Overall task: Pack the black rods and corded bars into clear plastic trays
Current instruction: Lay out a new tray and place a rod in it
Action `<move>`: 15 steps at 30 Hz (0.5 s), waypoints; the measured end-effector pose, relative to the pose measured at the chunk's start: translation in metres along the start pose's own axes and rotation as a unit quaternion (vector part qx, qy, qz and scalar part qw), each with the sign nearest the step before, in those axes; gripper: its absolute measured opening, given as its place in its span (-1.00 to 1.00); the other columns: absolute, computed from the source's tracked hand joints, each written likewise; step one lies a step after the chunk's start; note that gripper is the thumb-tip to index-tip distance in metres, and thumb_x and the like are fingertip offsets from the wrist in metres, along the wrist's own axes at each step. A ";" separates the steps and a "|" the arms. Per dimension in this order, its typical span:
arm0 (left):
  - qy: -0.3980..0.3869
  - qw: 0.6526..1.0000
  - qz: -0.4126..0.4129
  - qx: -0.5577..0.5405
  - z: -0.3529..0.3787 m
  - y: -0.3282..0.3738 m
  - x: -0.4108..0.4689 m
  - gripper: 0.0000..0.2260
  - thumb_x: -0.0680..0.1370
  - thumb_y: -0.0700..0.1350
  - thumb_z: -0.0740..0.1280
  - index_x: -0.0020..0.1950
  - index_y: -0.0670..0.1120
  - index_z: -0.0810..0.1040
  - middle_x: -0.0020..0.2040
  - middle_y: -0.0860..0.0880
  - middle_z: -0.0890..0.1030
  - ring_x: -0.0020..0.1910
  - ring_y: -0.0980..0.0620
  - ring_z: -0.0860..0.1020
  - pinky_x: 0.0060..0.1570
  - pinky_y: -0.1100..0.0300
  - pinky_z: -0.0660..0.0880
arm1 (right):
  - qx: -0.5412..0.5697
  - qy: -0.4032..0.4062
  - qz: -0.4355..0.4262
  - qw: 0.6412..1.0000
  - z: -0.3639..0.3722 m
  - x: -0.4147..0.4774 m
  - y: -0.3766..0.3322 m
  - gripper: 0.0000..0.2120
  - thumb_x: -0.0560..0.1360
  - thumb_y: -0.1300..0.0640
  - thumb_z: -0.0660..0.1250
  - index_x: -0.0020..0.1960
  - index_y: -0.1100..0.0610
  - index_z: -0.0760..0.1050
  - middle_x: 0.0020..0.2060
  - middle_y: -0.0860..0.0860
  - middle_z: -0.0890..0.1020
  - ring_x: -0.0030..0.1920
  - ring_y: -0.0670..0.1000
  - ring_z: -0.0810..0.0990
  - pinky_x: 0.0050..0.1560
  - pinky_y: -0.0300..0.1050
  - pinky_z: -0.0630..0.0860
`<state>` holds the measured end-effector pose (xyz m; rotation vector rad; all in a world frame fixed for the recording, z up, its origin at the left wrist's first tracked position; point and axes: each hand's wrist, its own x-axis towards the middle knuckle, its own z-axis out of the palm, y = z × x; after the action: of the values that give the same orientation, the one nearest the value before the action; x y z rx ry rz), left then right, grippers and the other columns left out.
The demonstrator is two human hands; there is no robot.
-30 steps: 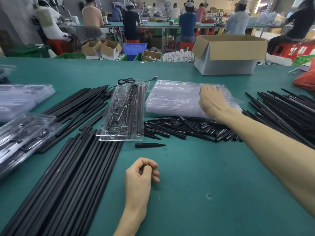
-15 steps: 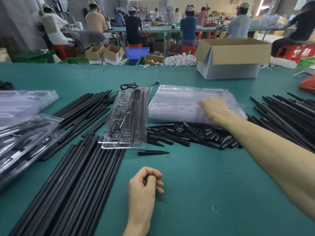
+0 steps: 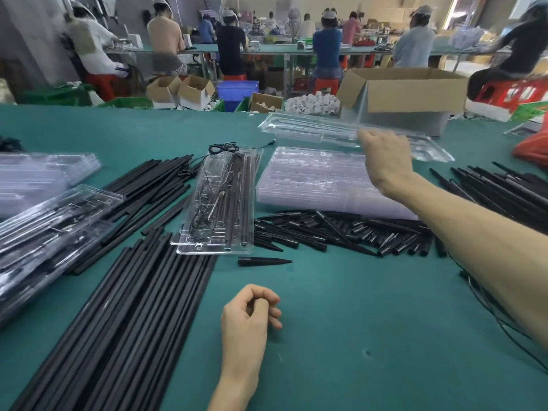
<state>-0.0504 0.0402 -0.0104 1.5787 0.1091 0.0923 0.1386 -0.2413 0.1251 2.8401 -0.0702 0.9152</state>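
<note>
right hand: right hand (image 3: 385, 161) raised over the far half of the table (image 3: 370, 336), fingers curled over the near long edge of the lifted tray (image 3: 314, 129), clamped on it.
lifted tray: clear, looks empty. In the air above the tray stack (image 3: 311, 185), apart from it. Long axis left-right across the view, most of its length sticking out left of the hand.
left hand: left hand (image 3: 249, 315) rests on the table near the body, fingers loosely curled, nothing visible in it.
key relation: bare green patch lies between the two hands, so the tray likely comes toward the body and down. Long rods (image 3: 127, 321) sit just left of the left hand, axis running away from the body. The left hand is nearer them. The tray probably needs a turn to line up.
packed tray (image 3: 219, 203): centre, holds rods and a cord, long axis away from the body.
tapered pieces (image 3: 341, 229): pile between the tray stack and the bare patch, partly under the right forearm. One loose piece (image 3: 264, 261) lies just ahead of the left hand.
outer: right-side rods (image 3: 504, 188) at the far right, finished trays (image 3: 44, 232) at the left, cardboard box (image 3: 409, 90) behind.
step: fetching an empty tray, judged. Filling not yet begun.
</note>
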 end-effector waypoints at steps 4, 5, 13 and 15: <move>0.004 1.000 0.007 0.001 0.001 -0.001 0.000 -0.65 0.54 -0.41 0.17 -0.28 -0.07 0.59 -0.36 -0.06 0.62 -0.42 0.02 0.54 -0.27 0.14 0.49 | 0.026 -0.020 -0.005 0.999 -0.015 -0.046 -0.007 -0.70 0.42 0.52 0.16 0.02 0.24 0.48 -0.11 0.19 0.63 -0.17 0.17 0.52 -0.16 0.02 0.39; 0.005 1.000 0.009 0.001 0.001 -0.001 0.001 -0.66 0.53 -0.41 0.17 -0.27 -0.08 0.58 -0.36 -0.05 0.62 -0.42 0.02 0.54 -0.26 0.11 0.49 | 0.035 -0.034 -0.012 0.999 -0.020 -0.061 -0.009 -0.67 0.42 0.52 0.17 0.07 0.24 0.49 -0.07 0.19 0.64 -0.13 0.17 0.54 -0.12 0.07 0.46; 0.025 0.997 0.004 -0.073 0.004 0.002 0.003 -0.76 0.66 -0.33 0.13 -0.01 -0.25 0.59 -0.05 -0.17 0.67 -0.15 -0.01 0.70 -0.24 0.18 0.62 | 0.023 -0.158 -0.009 0.987 -0.071 -0.198 -0.018 -0.41 0.55 0.34 0.28 0.54 0.15 0.24 0.51 0.08 0.37 0.46 0.13 0.38 0.43 0.07 0.32; 0.008 0.992 -0.001 -0.123 0.003 0.004 0.001 -0.73 0.71 -0.18 0.13 0.07 -0.27 0.58 0.06 -0.19 0.67 -0.01 -0.09 0.71 -0.12 0.08 0.66 | 0.010 -0.138 -0.024 0.990 -0.095 -0.231 -0.021 -0.27 0.41 0.46 0.40 0.53 0.23 0.30 0.49 0.13 0.40 0.44 0.22 0.43 0.42 0.16 0.37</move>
<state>-0.0485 0.0375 -0.0063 1.3309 0.1073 0.1130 -0.1018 -0.2057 0.0637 2.9538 -0.0254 0.5098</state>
